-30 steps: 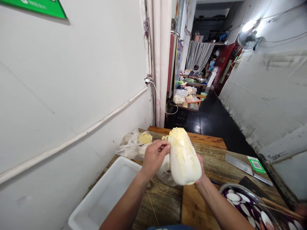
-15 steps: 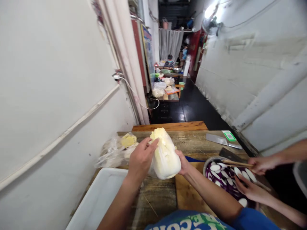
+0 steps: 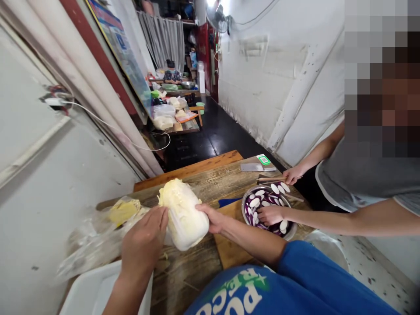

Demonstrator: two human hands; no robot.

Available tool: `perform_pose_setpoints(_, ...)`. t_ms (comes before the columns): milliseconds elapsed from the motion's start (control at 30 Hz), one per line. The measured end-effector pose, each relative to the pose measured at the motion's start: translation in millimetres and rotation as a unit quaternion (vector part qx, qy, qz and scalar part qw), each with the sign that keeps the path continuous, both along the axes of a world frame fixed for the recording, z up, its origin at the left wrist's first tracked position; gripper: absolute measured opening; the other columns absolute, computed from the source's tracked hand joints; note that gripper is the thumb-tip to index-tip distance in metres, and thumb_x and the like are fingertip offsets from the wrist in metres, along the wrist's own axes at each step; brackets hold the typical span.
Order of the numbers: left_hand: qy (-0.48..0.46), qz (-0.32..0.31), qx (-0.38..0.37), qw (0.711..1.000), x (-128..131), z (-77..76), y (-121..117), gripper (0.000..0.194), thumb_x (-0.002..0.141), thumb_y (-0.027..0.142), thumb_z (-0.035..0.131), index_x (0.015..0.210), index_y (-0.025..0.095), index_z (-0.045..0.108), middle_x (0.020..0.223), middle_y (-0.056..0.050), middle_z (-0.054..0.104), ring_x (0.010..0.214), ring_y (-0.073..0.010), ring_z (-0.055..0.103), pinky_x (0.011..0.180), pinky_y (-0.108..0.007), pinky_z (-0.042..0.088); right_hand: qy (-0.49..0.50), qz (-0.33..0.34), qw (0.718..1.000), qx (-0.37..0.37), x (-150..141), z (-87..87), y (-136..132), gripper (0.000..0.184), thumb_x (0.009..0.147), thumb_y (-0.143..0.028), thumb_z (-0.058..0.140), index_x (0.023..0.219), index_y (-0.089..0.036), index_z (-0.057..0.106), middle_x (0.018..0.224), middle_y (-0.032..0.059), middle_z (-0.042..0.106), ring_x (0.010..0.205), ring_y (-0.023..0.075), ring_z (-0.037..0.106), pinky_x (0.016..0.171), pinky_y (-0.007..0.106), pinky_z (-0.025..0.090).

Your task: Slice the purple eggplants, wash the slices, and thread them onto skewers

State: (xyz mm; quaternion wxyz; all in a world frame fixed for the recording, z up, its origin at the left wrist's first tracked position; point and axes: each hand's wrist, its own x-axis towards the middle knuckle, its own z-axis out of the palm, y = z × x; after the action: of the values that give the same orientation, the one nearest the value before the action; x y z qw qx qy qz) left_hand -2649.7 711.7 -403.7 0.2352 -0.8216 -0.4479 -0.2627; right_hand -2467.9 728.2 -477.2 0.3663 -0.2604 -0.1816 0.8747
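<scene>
I hold a pale napa cabbage (image 3: pixel 182 213) above the wooden table (image 3: pixel 193 271), stem end toward me. My left hand (image 3: pixel 144 240) wraps its left side with curled fingers. My right hand (image 3: pixel 211 217) grips its right side. A clear plastic bag with yellow cabbage leaves (image 3: pixel 123 211) lies just left of the cabbage. A white plastic tub (image 3: pixel 95 293) sits at the table's near left corner.
A co-worker in a grey shirt stands at the right, one hand (image 3: pixel 271 214) in a metal bowl of sliced purple eggplant (image 3: pixel 267 208), the other hand (image 3: pixel 292 175) near chopsticks. A cleaver (image 3: pixel 252 167) and a green card (image 3: pixel 263 159) lie at the far edge. A cutting board (image 3: pixel 229 251) lies under my right arm.
The view has swung right and down, bringing the co-worker into sight. My hands still hold the cabbage, now lower and nearer the table.
</scene>
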Motion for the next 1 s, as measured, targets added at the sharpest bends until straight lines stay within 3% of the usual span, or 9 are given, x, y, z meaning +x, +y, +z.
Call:
perform_pose_setpoints(100, -0.015, 0.019, -0.021, 1.000, 0.4, 3.1, -0.3, 0.018, 0.088, 0.021, 0.047, 0.086, 0.012, 0.062, 0.085, -0.010, 0.069, 0.072, -0.0212, 0.064, 0.062, -0.030, 0.047, 0.000, 0.002, 1.000, 0.001, -0.5, -1.9, -2.7, 0.062, 0.063, -0.045, 0.070, 0.111, -0.009, 0.055, 0.101, 0.0125, 0.068, 0.104, 0.0253, 0.060, 0.097, 0.042, 0.038)
perform_pose_setpoints(300, -0.094, -0.027, -0.079, 0.992, -10.3, -4.8, 3.7, 0.026, 0.090, 0.025, 0.043, 0.098, 0.010, 0.062, 0.099, -0.013, 0.067, 0.094, -0.0226, 0.063, 0.085, -0.034, 0.047, -0.002, 0.004, 1.000, 0.005, -2.6, -2.8, -4.7, 0.059, 0.065, -0.045, 0.069, 0.110, -0.010, 0.057, 0.100, 0.0118, 0.069, 0.100, 0.0244, 0.061, 0.096, 0.041, 0.041)
perform_pose_setpoints(467, -0.150, 0.024, -0.101, 0.983, -9.0, -6.4, 1.0, 0.023, 0.088, 0.024, 0.044, 0.091, 0.013, 0.065, 0.115, -0.014, 0.061, 0.102, -0.0233, 0.060, 0.085, -0.036, 0.050, -0.004, 0.006, 1.000, 0.015, -4.5, -0.9, -8.7, 0.051, 0.067, -0.043, 0.066, 0.107, -0.011, 0.059, 0.097, 0.0108, 0.070, 0.099, 0.0241, 0.062, 0.095, 0.041, 0.041)
perform_pose_setpoints(667, -0.226, -0.017, -0.149, 0.963, -11.5, -3.3, 0.1, 0.020, 0.087, 0.024, 0.049, 0.094, 0.016, 0.066, 0.112, -0.010, 0.064, 0.099, -0.0190, 0.062, 0.087, -0.033, 0.051, -0.009, 0.011, 1.000, 0.019, -2.1, -7.0, -8.1, 0.051, 0.063, -0.043, 0.066, 0.103, -0.012, 0.061, 0.095, 0.0112, 0.071, 0.102, 0.0256, 0.061, 0.096, 0.040, 0.039)
perform_pose_setpoints(900, -0.190, -0.008, -0.068, 0.979, 2.5, -4.0, -1.7, 0.015, 0.086, 0.016, 0.048, 0.087, 0.015, 0.063, 0.096, -0.010, 0.067, 0.092, -0.0188, 0.063, 0.083, -0.034, 0.053, -0.035, 0.005, 0.999, 0.026, -0.4, -9.1, -6.9, 0.047, 0.062, -0.044, 0.065, 0.098, -0.012, 0.063, 0.095, 0.0122, 0.071, 0.105, 0.0269, 0.059, 0.097, 0.042, 0.038)
perform_pose_setpoints(1000, -0.207, -0.012, -0.067, 0.976, 2.6, -0.2, -0.4, 0.012, 0.084, 0.014, 0.048, 0.084, 0.015, 0.060, 0.092, -0.010, 0.065, 0.092, -0.0188, 0.061, 0.084, -0.034, 0.052, -0.042, 0.012, 0.999, 0.029, 1.9, -11.9, -7.3, 0.048, 0.063, -0.044, 0.065, 0.099, -0.013, 0.063, 0.093, 0.0117, 0.071, 0.103, 0.0271, 0.060, 0.096, 0.043, 0.039)
